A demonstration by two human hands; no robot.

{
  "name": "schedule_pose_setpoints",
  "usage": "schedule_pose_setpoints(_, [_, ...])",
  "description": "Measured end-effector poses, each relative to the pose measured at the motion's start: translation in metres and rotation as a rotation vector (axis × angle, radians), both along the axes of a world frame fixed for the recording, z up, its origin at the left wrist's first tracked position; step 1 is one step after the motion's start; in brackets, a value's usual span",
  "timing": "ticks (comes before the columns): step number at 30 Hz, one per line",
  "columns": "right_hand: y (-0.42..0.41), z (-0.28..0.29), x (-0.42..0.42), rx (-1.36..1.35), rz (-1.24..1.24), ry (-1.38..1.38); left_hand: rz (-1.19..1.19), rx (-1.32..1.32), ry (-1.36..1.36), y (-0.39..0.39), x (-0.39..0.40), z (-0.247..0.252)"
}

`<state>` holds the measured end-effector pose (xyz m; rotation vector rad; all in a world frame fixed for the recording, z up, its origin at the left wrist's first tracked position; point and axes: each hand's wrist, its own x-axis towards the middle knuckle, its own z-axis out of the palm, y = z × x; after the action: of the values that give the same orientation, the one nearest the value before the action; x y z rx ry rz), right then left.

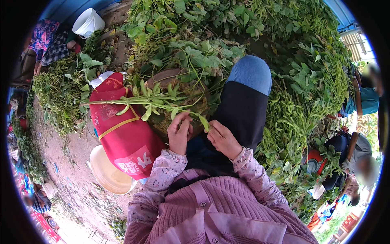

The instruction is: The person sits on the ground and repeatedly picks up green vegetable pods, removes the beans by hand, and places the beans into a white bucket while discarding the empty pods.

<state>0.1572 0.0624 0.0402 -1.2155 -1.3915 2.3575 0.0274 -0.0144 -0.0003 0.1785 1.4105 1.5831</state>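
A leafless soybean stalk with green pods (152,102) lies across my lap, its cut end over the red cloth (115,122) on my left leg. My left hand (180,132) is closed at the stalk's near side, its fingertips against the stem. In the fingertips of my right hand (224,138) is one green pod (204,123) near the stalk's right part. Behind the stalk, between my knees, stands a round brownish container (166,76), partly covered by leaves and pods; what it holds is hard to tell.
Heaps of soybean plants (286,113) lie ahead and to the right. Beside my left leg stands a white bucket (112,174); another white bucket (89,23) is at the far upper left. More plants (61,94) lie left, near a seated person (45,42). Other people are at the right.
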Motion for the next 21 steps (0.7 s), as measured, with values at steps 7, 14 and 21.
schedule_pose_setpoints(7, [0.005,0.014,-0.002,-0.013,0.053,0.089,-0.260,-0.045,-0.062,0.013,0.002,-0.011])
schedule_pose_setpoints(14, [0.012,0.025,0.003,-0.039,-0.005,0.101,-0.325,0.007,-0.196,0.019,-0.004,0.001])
schedule_pose_setpoints(21, [0.008,0.009,0.005,0.188,0.049,-0.074,-0.275,0.084,-0.233,0.021,0.001,0.003])
